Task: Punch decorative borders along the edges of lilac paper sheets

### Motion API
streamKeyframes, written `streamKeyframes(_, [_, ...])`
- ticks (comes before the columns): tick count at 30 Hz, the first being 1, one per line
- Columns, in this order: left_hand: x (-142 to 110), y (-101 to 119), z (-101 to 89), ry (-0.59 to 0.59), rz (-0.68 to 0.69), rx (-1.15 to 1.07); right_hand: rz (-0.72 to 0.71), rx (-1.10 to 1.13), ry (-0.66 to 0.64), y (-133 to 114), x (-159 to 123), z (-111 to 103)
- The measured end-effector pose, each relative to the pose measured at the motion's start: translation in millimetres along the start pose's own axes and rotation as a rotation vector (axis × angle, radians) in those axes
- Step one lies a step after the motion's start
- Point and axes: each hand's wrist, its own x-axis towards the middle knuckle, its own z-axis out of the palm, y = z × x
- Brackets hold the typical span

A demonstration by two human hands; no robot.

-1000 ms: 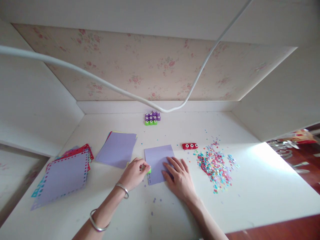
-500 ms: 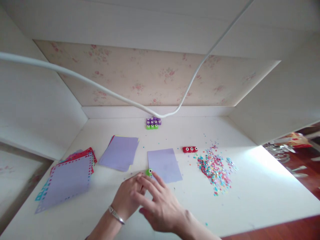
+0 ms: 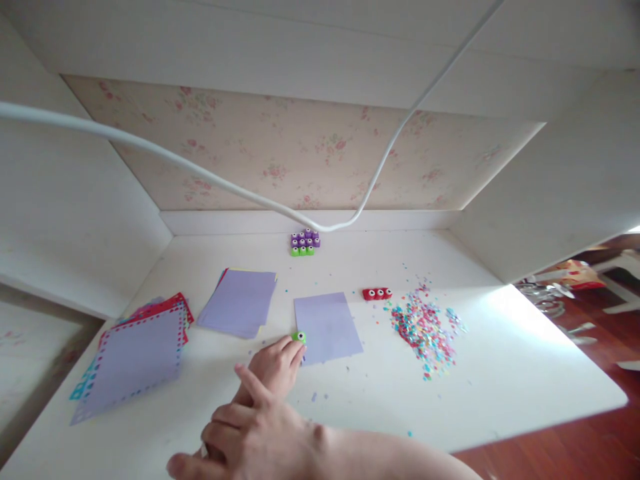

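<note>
My left hand [image 3: 277, 363] is closed around a small green craft punch [image 3: 300, 337] with a round white and black top. The punch sits at the left edge of a lilac paper sheet [image 3: 330, 330]. Across my left wrist lies my right hand [image 3: 260, 433], one finger raised and the others curled over the forearm. A sliver of the silver bracelet [image 3: 204, 451] shows between those fingers; the rest of it is hidden. Tiny lilac cut-outs [image 3: 315, 397] lie near the sheet.
Left stand a stack of lilac paper [image 3: 243, 303] and a pile of hole-edged sheets [image 3: 135, 353]. Red punches [image 3: 377, 294] lie near a heap of confetti [image 3: 425, 330]. Purple and green punches [image 3: 303, 242] are grouped at the back. A white cable [image 3: 225, 183] hangs in front.
My right hand has moved down and left from beside the punch onto my left wrist. My left hand has shifted slightly right, onto the green punch.
</note>
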Motion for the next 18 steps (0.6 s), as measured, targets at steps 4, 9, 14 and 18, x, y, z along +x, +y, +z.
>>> streamKeyframes(4, [12.8,-3.3,-2.4,-0.027,0.067,0.080,-0.073,0.045,-0.018,1.0,-2.5,0.2])
streamKeyframes(9, [10.9,-16.2,2.9,0.022,0.053,0.167,0.142,0.228,0.066,11.9,-22.3,-32.5])
streamKeyframes(14, [15.0,-18.5,5.8,-0.016,0.053,0.100,0.618,0.108,0.138,32.9,-81.1,-42.5])
streamKeyframes(18, [17.4,-18.4,5.3,0.010,0.033,0.041,0.857,-0.169,0.069,56.7,-130.9,-32.2])
